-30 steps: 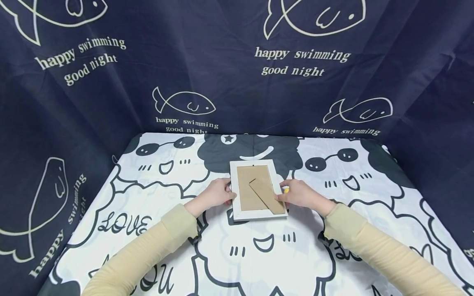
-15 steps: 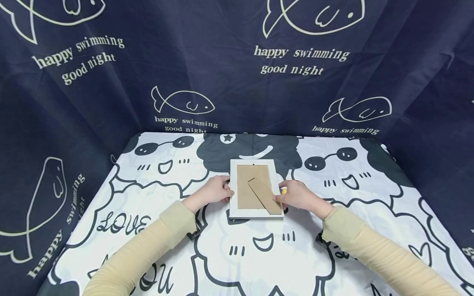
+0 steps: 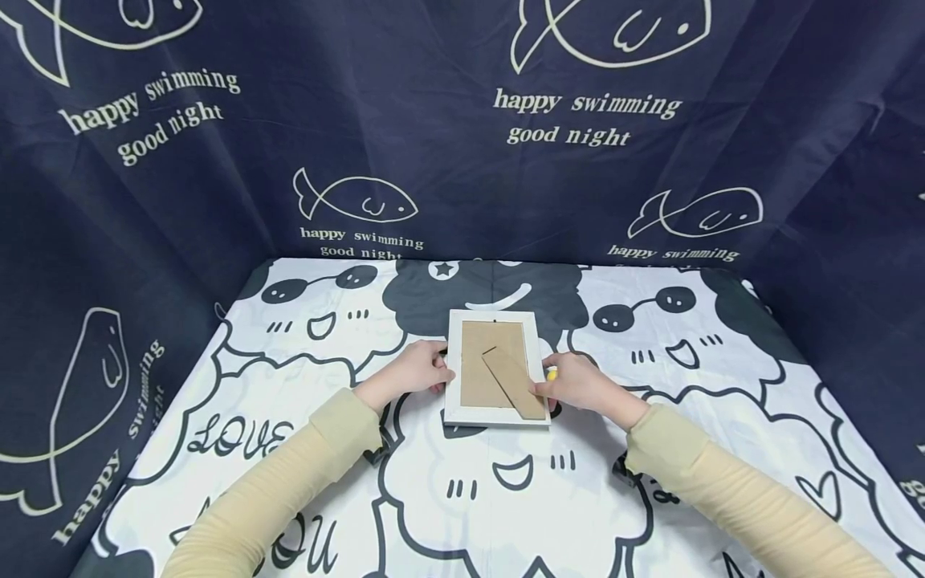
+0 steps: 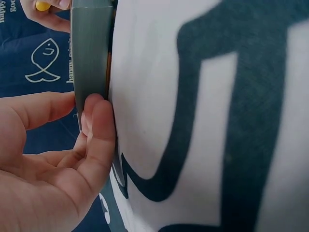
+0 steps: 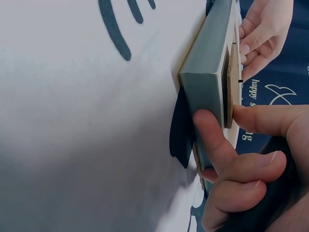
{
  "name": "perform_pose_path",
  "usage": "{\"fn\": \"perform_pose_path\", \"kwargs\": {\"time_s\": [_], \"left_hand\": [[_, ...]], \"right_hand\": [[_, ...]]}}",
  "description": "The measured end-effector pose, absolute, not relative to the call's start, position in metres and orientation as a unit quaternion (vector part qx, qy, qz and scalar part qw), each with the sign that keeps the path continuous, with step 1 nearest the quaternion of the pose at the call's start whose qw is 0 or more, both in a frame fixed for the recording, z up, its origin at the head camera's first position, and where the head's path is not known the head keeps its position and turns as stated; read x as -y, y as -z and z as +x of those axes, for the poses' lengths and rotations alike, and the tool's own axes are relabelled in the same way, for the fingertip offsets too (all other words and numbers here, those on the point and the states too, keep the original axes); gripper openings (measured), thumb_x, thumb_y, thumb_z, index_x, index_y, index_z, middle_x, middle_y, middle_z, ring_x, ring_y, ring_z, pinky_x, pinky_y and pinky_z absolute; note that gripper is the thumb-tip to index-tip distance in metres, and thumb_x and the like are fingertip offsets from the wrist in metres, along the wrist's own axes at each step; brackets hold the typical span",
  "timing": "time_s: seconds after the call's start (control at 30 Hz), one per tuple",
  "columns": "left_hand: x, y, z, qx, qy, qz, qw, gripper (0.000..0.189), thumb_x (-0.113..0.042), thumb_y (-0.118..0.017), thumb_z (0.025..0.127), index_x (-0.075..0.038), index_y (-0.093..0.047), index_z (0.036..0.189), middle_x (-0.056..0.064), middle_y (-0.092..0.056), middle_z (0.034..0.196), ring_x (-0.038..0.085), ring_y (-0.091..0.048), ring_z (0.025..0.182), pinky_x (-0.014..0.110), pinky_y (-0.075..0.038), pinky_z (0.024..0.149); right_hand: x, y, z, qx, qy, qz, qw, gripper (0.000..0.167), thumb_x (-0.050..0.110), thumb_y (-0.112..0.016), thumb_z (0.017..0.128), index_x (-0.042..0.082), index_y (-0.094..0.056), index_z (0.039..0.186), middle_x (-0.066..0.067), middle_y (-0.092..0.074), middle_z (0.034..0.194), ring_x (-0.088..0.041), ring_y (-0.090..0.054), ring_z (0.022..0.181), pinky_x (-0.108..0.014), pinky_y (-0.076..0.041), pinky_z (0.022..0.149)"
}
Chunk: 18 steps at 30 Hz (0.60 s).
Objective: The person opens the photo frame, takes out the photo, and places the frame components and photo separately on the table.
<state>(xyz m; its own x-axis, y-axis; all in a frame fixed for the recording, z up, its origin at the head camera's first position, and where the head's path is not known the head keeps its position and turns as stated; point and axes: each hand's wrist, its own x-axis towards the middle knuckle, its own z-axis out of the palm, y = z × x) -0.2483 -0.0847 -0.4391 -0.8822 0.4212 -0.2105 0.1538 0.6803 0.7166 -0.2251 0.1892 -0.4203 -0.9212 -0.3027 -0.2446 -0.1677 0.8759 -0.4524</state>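
Note:
A picture frame (image 3: 473, 381) lies back side up at the middle of the table, with a white border and brown backing board. Its brown easel stand (image 3: 511, 373) slants across the board toward the lower right corner. My left hand (image 3: 417, 369) pinches the left side of the frame, thumb on top; in the left wrist view its fingertips (image 4: 99, 108) lie against the frame's edge (image 4: 91, 48). On the right side, my right hand (image 3: 581, 381) grips the frame, its thumb (image 5: 260, 117) on the stand and a finger along the side wall (image 5: 203, 89).
A yellow ring (image 3: 552, 375) sits on a right-hand finger. Beneath everything is a white cloth (image 3: 499, 514) with black cartoon drawings. Dark blue curtains (image 3: 462, 144) with fish prints close off the back and both sides.
The near end of the picture frame has swung slightly left, so it sits a bit straighter. Both hands keep their hold and shift slightly with it.

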Motion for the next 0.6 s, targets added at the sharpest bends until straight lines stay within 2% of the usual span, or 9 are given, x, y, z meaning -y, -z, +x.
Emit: {"fn": "perform_pose_path", "kwargs": {"time_s": [0.17,0.27,0.33,0.4,0.5,0.6], "left_hand": [[0.0842,0.4391,-0.2484,-0.897,-0.371,0.156,0.185,0.062,-0.01,-0.065,0.085,0.01,-0.039,0.137,0.0,-0.064,0.061,0.011,-0.063,0.053,0.021,-0.047,0.064],[0.0833,0.438,-0.2473,-0.895,-0.377,0.145,0.19,0.061,-0.009,-0.065,0.085,0.009,-0.04,0.137,0.002,-0.063,0.061,0.012,-0.063,0.053,0.02,-0.045,0.059],[0.0824,0.4367,-0.2462,-0.893,-0.382,0.134,0.194,0.058,-0.009,-0.065,0.085,0.008,-0.043,0.136,0.003,-0.062,0.061,0.012,-0.062,0.052,0.021,-0.044,0.054],[0.0815,0.4354,-0.2448,-0.893,-0.387,0.121,0.196,0.056,-0.008,-0.065,0.085,0.007,-0.045,0.135,0.004,-0.062,0.061,0.013,-0.062,0.052,0.021,-0.044,0.051],[0.0799,0.4341,-0.2426,-0.892,-0.394,0.103,0.195,0.055,-0.007,-0.065,0.084,0.006,-0.046,0.134,0.005,-0.062,0.062,0.014,-0.062,0.052,0.022,-0.046,0.05],[0.0786,0.4338,-0.2408,-0.891,-0.4,0.092,0.194,0.055,-0.007,-0.065,0.085,0.006,-0.046,0.135,0.006,-0.062,0.062,0.014,-0.062,0.053,0.023,-0.048,0.05]], "right_hand": [[-0.1907,0.4217,-0.2255,-0.956,0.217,-0.125,0.152,0.062,0.034,-0.066,0.083,-0.013,-0.054,0.121,0.004,-0.063,0.051,-0.025,-0.062,0.099,-0.046,-0.045,0.092],[-0.1912,0.4217,-0.225,-0.956,0.219,-0.122,0.154,0.062,0.034,-0.066,0.084,-0.013,-0.053,0.122,0.005,-0.063,0.052,-0.022,-0.062,0.092,-0.043,-0.045,0.09],[-0.1916,0.4209,-0.2243,-0.953,0.227,-0.119,0.159,0.063,0.034,-0.066,0.084,-0.012,-0.052,0.124,0.004,-0.064,0.052,-0.019,-0.063,0.075,-0.039,-0.049,0.081],[-0.192,0.4189,-0.2232,-0.949,0.242,-0.112,0.168,0.064,0.033,-0.066,0.084,-0.012,-0.051,0.126,0.004,-0.065,0.054,-0.014,-0.058,0.055,-0.035,-0.051,0.065],[-0.1939,0.4158,-0.2223,-0.94,0.269,-0.097,0.187,0.065,0.032,-0.067,0.084,-0.011,-0.049,0.129,0.001,-0.067,0.058,-0.01,-0.044,0.035,-0.029,-0.043,0.043],[-0.1982,0.413,-0.2234,-0.934,0.286,-0.081,0.201,0.06,0.031,-0.066,0.085,-0.008,-0.051,0.129,0.0,-0.068,0.06,-0.008,-0.04,0.033,-0.026,-0.039,0.039]]}}
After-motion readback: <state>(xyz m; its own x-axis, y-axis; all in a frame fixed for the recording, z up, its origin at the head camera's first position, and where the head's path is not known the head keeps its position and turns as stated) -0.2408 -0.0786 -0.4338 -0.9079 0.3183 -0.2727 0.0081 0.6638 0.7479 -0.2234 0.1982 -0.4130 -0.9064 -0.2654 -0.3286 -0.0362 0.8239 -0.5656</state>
